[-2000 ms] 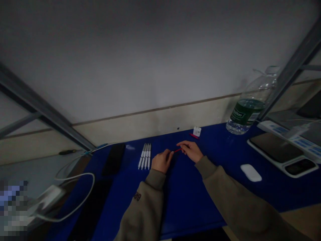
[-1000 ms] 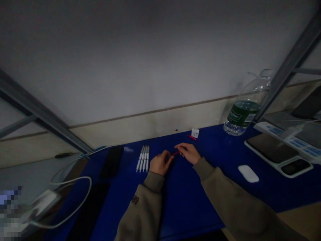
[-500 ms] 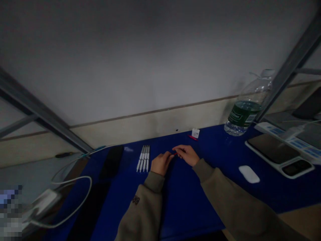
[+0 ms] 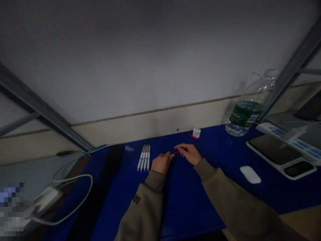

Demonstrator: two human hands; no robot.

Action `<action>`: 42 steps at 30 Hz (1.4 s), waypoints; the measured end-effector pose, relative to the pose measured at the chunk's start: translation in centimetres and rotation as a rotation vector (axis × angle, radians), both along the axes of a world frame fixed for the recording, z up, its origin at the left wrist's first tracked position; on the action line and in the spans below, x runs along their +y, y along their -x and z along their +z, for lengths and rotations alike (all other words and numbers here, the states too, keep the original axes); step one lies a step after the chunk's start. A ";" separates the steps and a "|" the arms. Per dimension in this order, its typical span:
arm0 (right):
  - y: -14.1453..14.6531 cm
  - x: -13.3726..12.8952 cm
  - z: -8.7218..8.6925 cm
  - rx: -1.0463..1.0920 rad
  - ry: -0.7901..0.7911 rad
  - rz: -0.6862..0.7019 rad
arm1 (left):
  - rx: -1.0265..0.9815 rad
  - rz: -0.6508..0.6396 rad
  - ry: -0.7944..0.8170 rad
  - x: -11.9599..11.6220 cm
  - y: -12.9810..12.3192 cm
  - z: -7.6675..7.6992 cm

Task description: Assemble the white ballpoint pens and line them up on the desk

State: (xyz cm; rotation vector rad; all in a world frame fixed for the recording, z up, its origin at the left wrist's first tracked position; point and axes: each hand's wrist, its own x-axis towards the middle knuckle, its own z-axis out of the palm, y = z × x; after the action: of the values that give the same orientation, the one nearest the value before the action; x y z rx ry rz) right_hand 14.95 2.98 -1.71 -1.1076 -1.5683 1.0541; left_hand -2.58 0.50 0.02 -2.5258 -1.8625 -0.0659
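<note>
fingers of the right hand are pinched narrowly around a thin red stick, and its other end is met by the curled fingers of the left hand (how firmly the left hand grips it cannot be told). the stick is held between both hands just above the blue tabletop, its long axis laid almost level and pointing slightly up to the right. four white pens are lined up side by side just left of the left hand, pointing away from the person. a short red piece is lying beside a small white block near the wall. farther right, a water bottle, a white computer mouse and a dark tablet are placed.
</note>
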 end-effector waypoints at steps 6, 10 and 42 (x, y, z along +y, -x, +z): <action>1.9 -0.9 -0.4 -0.041 0.025 0.093 | -0.022 -0.031 0.032 -0.2 -0.2 0.0; 2.9 -1.8 0.1 -0.146 -0.123 0.078 | -0.054 -0.038 0.022 -0.5 -0.3 0.0; -2.2 0.5 -1.8 -0.923 -0.251 -0.551 | -0.139 0.104 -0.043 -1.0 -0.5 1.1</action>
State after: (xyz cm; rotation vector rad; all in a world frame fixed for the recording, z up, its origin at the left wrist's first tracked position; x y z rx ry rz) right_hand 17.19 3.53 -3.50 -1.8330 -1.8157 -0.0768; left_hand -2.12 -0.54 1.17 -2.4499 -2.0141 -0.2856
